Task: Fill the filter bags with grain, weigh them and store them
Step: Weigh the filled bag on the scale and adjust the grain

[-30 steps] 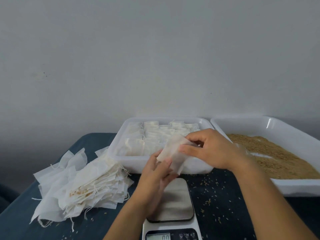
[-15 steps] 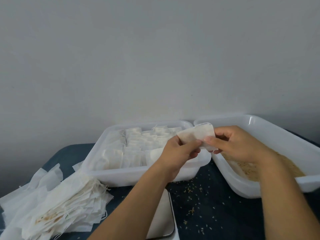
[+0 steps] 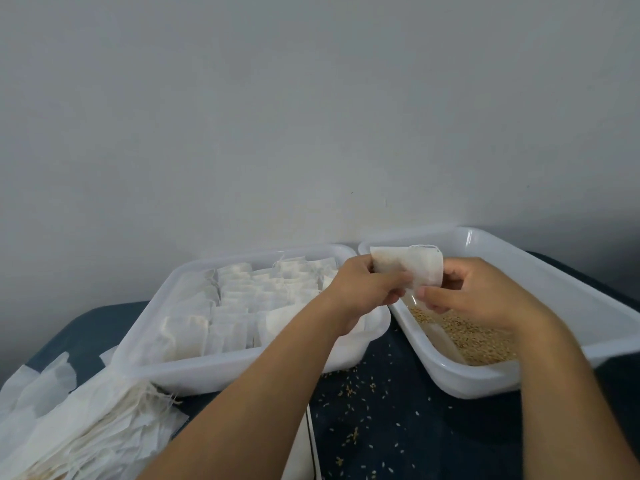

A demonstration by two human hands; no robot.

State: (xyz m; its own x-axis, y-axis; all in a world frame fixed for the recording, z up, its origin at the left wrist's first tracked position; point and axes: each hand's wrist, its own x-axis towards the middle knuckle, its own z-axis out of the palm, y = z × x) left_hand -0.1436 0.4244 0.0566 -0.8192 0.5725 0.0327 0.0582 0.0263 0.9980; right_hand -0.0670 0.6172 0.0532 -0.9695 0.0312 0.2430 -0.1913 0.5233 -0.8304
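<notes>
1. Lay at 8 o'clock: a loose heap of empty bags (image 3: 69, 427), strings trailing, beside the left tray (image 3: 145, 344).
2. Held rows of filled bags (image 3: 242, 306), packed upright, inside that tray at 9 to 10 o'clock.
3. Showed only as a white edge at 6 o'clock, under the left forearm: probably the scale (image 3: 308, 445), too hidden to be sure.
4. Gripped one bag (image 3: 408, 268) at its left side with the left hand (image 3: 360, 289), fingers curled round the paper.
5. Hung at centre, 12 o'clock of both wrists, over the near-left corner of the right tray (image 3: 485, 379); mouth apparently on top, not plainly open.
6. Pinched the bag's lower right edge with the right hand (image 3: 474, 296), thumb in front.
7. Lay at 3 o'clock in the right tray: the grain (image 3: 474, 337), with spilled grain (image 3: 360, 393) scattered on the dark cloth (image 3: 415, 427) at 5 o'clock.
8. Judged best for this step: spread the mouth fully, keep the bag over the tray, and scoop low so as to add nothing to the spill.
</notes>
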